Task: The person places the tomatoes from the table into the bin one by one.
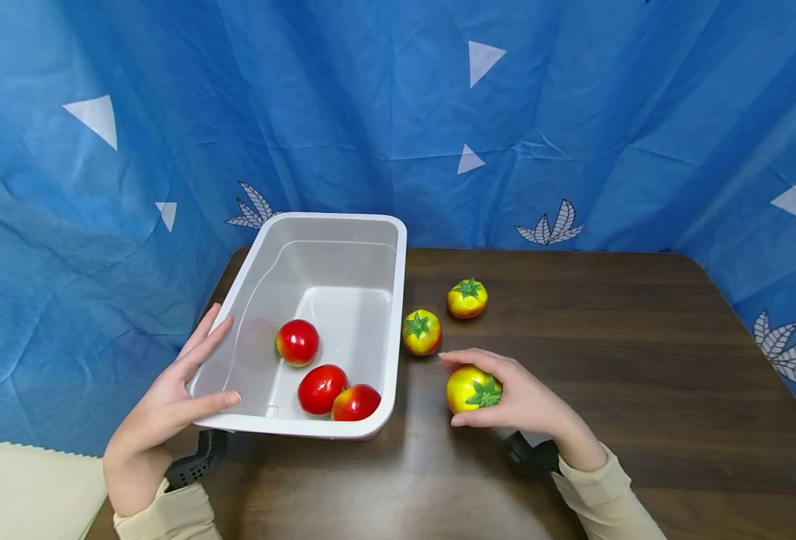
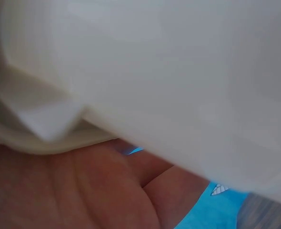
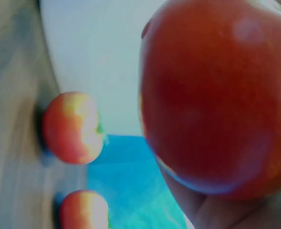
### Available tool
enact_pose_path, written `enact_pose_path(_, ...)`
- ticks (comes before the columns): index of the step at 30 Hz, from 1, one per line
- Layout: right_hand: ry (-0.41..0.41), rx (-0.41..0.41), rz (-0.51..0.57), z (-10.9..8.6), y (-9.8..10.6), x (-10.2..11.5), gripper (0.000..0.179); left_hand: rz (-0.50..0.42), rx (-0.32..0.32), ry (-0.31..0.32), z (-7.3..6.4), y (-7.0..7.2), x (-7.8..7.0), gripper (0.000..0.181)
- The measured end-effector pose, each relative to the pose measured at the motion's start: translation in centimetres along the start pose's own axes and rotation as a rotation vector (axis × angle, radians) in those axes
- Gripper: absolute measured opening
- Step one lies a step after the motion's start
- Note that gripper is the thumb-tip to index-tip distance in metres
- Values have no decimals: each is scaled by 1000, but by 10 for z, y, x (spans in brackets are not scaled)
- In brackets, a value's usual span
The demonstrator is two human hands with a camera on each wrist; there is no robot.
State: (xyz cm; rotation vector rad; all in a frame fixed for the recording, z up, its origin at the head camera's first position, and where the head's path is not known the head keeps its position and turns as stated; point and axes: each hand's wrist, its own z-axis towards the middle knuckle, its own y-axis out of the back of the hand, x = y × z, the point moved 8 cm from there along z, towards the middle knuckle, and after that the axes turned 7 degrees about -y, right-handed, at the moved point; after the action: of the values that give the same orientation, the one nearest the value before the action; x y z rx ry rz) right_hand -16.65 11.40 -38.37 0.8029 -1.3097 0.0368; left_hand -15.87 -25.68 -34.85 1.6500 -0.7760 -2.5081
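Observation:
My left hand [image 1: 161,405] grips the near left corner of a white plastic bin [image 1: 401,300], thumb over the rim and fingers along its left side. From the left wrist, the bin's outer wall [image 2: 178,86] fills most of the view, with the palm [image 2: 93,186] against the rim. Three red tomatoes, one of them a tomato [image 1: 297,343] lying apart from the other two, are inside the bin. To the right of the bin, my right hand [image 1: 522,394] holds a yellow and red toy tomato [image 1: 468,386] between thumb and fingers; its red side [image 3: 216,100] looms large in the right wrist view.
Two more yellow-red tomatoes lie on the dark wooden table [image 1: 607,337]: one tomato [image 1: 422,333] close beside the bin's right wall, another tomato [image 1: 467,298] farther back. A blue patterned curtain [image 1: 404,112] hangs behind the table. A cream cloth [image 1: 26,487] shows at lower left.

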Motion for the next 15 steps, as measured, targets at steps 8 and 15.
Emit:
enact_pose_path(8, 30, 8, 11, 14, 1, 23, 66, 7, 0, -1, 0, 0, -1, 89)
enact_pose_path(15, 79, 19, 24, 29, 1, 47, 67, 8, 2, -2, 0, 0, 0, 89)
